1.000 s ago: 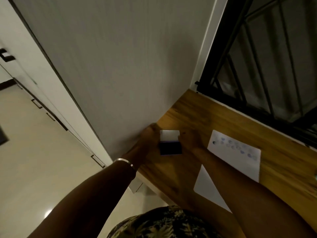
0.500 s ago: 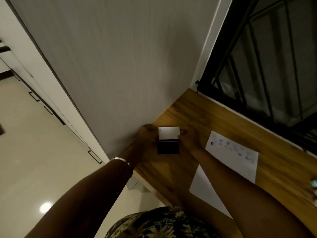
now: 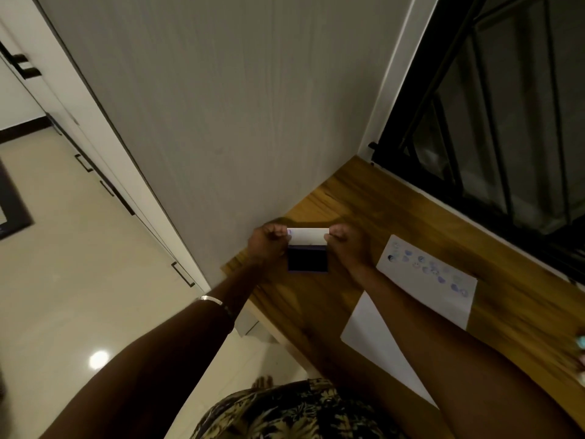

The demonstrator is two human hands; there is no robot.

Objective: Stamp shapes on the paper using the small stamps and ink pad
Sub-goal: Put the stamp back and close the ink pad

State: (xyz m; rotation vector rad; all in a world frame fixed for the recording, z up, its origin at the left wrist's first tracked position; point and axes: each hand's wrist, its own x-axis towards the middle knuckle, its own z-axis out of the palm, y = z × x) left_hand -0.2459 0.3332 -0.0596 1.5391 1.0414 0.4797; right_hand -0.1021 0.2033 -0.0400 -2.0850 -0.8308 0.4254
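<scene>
wooden table (image 3: pixel 395 213) runs along a grey wall (image 3: pixel 237 106), dark window grille (image 3: pixel 506 106) at its far edge. pale tiled floor to the left.

white paper (image 3: pixel 443 293) lies flat on the table, right of the hands, partly under the right forearm. a scatter of blue and faint stamped marks (image 3: pixel 427 267) covers its far part; near part looks blank. judgement: thin, light sheet, will slide if pushed sideways; press straight down on it.

ink pad (image 3: pixel 307 258) sits on the table near the wall, left of the paper, apart from it. dark pad face exposed, white lid (image 3: pixel 307 236) tilted up at the far edge. judgement: small hinged case, light and stiff, pad face wet and will mark skin; hold by the side edges only.

left hand (image 3: pixel 269 245) curled, fingertips pinching the left end of the lid. right hand (image 3: pixel 346 242) curled, pinching the right end. both closed on the lid. silver bangle (image 3: pixel 210 301) on the left wrist.

small stamps (image 3: pixel 581 353): blurred coloured bits at the right frame edge, likely these; cannot tell for sure. neither hand holds one.
</scene>
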